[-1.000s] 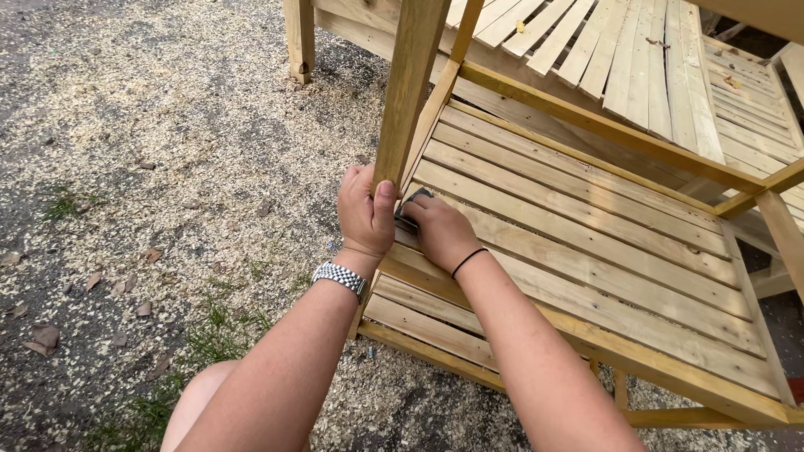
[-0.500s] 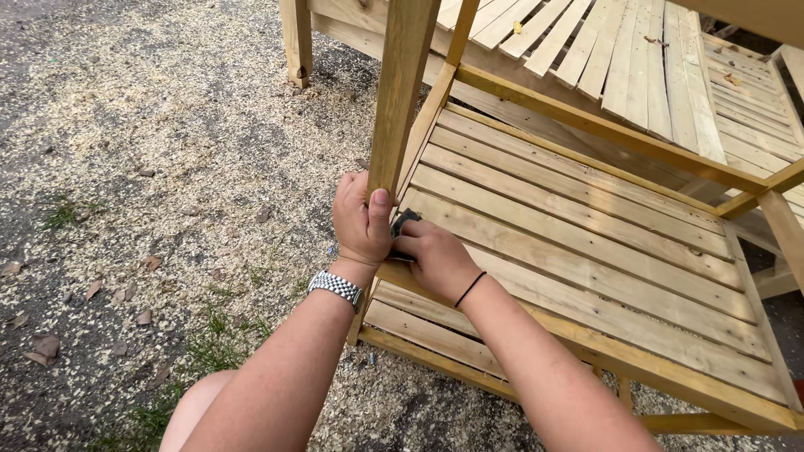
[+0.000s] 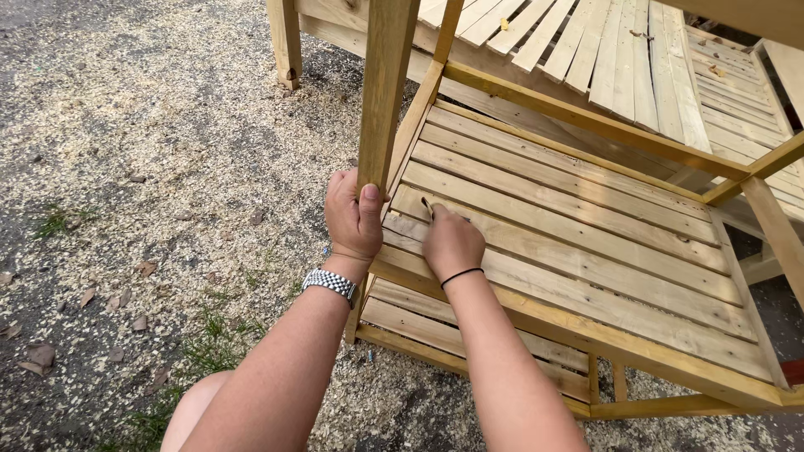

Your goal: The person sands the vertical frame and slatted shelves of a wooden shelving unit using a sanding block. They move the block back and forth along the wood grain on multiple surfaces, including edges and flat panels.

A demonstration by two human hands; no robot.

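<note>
So your left hand [image 3: 355,215] is wrapped around the upright post [image 3: 385,92] of the wooden shelf unit, fingers clenched on the far side and thumb pressed flat against the near face, right where the post meets the slatted shelf [image 3: 586,243]. There's a metal watch [image 3: 330,284] on that wrist, just below the post.

Your right hand [image 3: 452,244] sits just to the right of the post, knuckles up, pressed down on the near slats of the shelf. It's curled over something small and dark; only a bit of it [image 3: 428,207] pokes out past the fingers on the far side, resting on a slat just beside the post. It looks like a sanding pad or a scrap of paper, but honestly I can't tell what it is. The hand looks closed around it and pushing it flat on the wood. A thin black band [image 3: 461,274] is around that wrist.

Below the post's foot there's a lower shelf [image 3: 469,335], same pale slats. To the right of the post, further back, a bigger slatted panel [image 3: 586,50] lies behind the unit. Left of the post the ground is gravel covered in sawdust [image 3: 167,125], with a few dry leaves and a tuft of grass [image 3: 50,222] well off to the left.
</note>
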